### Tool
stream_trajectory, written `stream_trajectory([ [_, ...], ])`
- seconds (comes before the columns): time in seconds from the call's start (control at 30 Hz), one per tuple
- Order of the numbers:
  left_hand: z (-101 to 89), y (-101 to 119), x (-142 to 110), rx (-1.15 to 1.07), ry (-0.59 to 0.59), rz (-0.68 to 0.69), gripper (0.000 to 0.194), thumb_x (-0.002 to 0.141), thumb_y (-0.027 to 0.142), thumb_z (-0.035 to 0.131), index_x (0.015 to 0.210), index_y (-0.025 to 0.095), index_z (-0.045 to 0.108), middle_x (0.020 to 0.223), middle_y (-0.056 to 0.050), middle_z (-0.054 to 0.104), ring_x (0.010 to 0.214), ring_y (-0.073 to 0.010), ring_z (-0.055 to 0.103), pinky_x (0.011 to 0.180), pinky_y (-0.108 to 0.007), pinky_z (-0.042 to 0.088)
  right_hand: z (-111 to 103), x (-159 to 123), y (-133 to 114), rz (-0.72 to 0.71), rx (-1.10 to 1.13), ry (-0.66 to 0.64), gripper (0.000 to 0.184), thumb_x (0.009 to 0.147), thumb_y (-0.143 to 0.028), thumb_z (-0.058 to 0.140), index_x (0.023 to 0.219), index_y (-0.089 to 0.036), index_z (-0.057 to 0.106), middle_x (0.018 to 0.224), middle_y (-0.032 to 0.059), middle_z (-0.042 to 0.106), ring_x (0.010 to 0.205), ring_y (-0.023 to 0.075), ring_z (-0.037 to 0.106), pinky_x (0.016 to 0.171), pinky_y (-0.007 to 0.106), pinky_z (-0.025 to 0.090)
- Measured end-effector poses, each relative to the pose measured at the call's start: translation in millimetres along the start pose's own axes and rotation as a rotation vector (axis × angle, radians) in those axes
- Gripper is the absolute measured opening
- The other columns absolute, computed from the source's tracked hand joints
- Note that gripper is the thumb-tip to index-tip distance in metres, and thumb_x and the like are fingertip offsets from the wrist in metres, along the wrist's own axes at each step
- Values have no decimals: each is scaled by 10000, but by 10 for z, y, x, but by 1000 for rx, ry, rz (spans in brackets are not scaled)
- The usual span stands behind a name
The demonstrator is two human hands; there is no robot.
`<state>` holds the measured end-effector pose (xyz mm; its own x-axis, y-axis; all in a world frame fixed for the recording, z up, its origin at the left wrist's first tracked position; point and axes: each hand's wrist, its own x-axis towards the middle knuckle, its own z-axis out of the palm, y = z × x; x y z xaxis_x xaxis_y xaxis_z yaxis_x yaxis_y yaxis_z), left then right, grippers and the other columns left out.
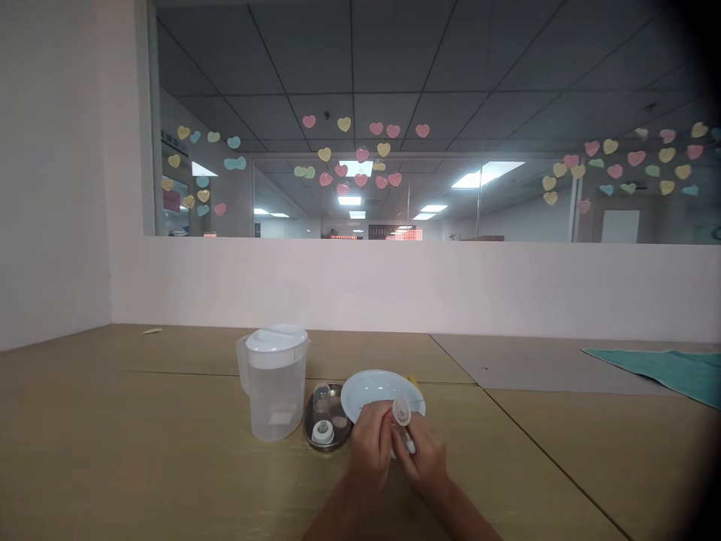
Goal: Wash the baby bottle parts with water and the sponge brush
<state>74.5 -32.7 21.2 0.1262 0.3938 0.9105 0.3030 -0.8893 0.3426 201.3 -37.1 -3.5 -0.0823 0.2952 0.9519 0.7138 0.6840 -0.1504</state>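
My left hand and my right hand are together in front of a white bowl. Between them is a small clear bottle, its round end tilted up toward me. Fingers of both hands are closed around it and hide most of its body. A white piece shows by my right fingers; its kind is unclear. Left of my hands, an oval metal tray holds a clear domed cap and a white ring-shaped bottle collar.
A lidded translucent pitcher stands left of the tray. Something yellow peeks out behind the bowl. A teal cloth lies at the far right of the wooden table. A wall with a window rises behind.
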Motion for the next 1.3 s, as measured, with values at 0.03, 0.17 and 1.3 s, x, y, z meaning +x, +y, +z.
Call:
stream_trajectory([
  [0.03, -4, 1, -2, 3, 24, 5, 238, 928, 186, 377, 1000, 190, 603, 928, -59, 672, 874, -155, 620, 788, -277, 495, 5, -2, -7, -5, -11, 6, 112, 865, -234, 471, 862, -196, 577, 697, 42, 609, 628, 168, 567, 567, 254, 424],
  [0.17, -41, 13, 37, 33, 138, -42, 229, 923, 215, 397, 993, 185, 613, 925, -62, 683, 854, -159, 636, 755, -260, 499, 34, -23, 9, 8, -27, 21, 163, 855, -270, 501, 984, -185, 551, 786, 64, 634, 686, 180, 597, 606, 273, 464],
  [1.3, -69, -21, 61, 144, -63, -124, 187, 816, 183, 443, 788, 213, 626, 896, -24, 667, 896, -203, 582, 829, -352, 414, -4, 1, -7, -119, 14, -3, 364, 829, -193, 496, 1191, -173, 467, 1042, 112, 613, 972, 227, 603, 772, 366, 531],
])
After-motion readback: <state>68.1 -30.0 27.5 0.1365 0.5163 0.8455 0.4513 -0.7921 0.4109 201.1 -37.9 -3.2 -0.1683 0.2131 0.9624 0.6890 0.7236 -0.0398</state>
